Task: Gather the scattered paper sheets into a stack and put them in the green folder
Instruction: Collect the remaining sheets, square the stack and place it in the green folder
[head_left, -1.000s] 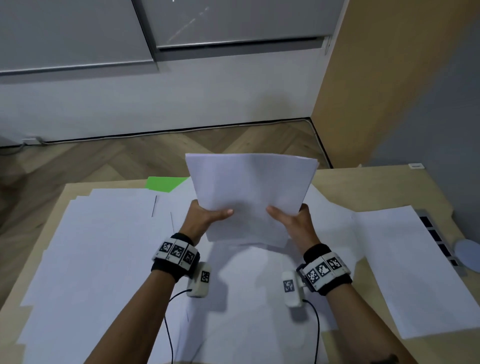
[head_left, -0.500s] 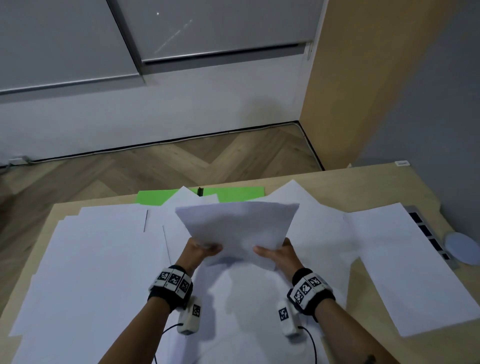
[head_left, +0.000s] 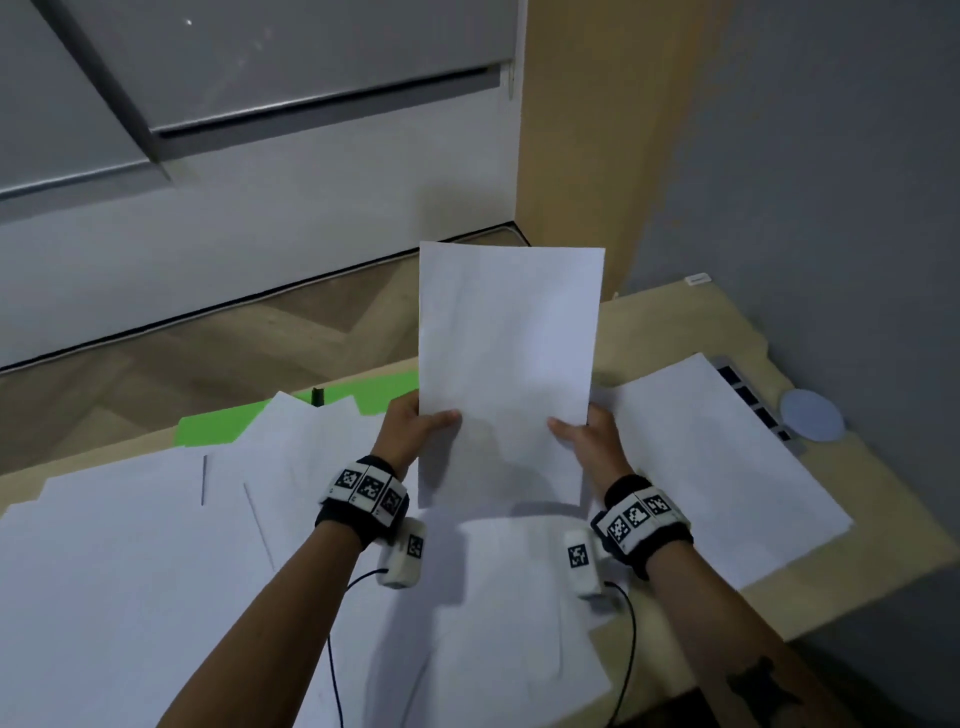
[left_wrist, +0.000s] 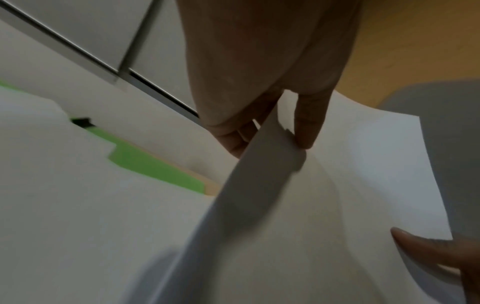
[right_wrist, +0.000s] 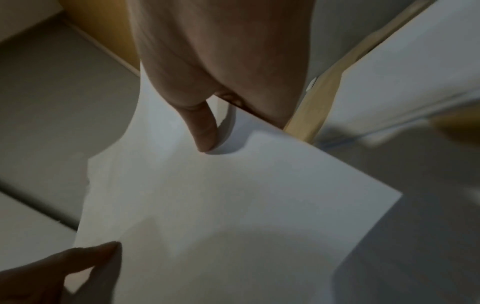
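A small stack of white sheets (head_left: 506, 364) stands upright in portrait above the table, held by both hands. My left hand (head_left: 415, 431) pinches its left edge, thumb in front and fingers behind; the same left hand (left_wrist: 270, 131) shows close up in the left wrist view. My right hand (head_left: 587, 434) pinches the right edge, its thumb (right_wrist: 205, 131) lying on the sheet face (right_wrist: 233, 205). The green folder (head_left: 218, 428) lies at the table's far edge, mostly covered by loose white sheets (head_left: 130, 545); a black clip (head_left: 317, 397) sits on it.
Several loose sheets cover the wooden table (head_left: 883, 571), one large sheet (head_left: 717, 467) at the right. A grey round coaster (head_left: 811, 415) and a dark slotted strip (head_left: 753, 400) lie at the right edge. Beyond are wood floor and a wall.
The held sheets went from landscape and tilted low over the table to upright in portrait, raised higher. Both hands shifted their grip to the side edges.
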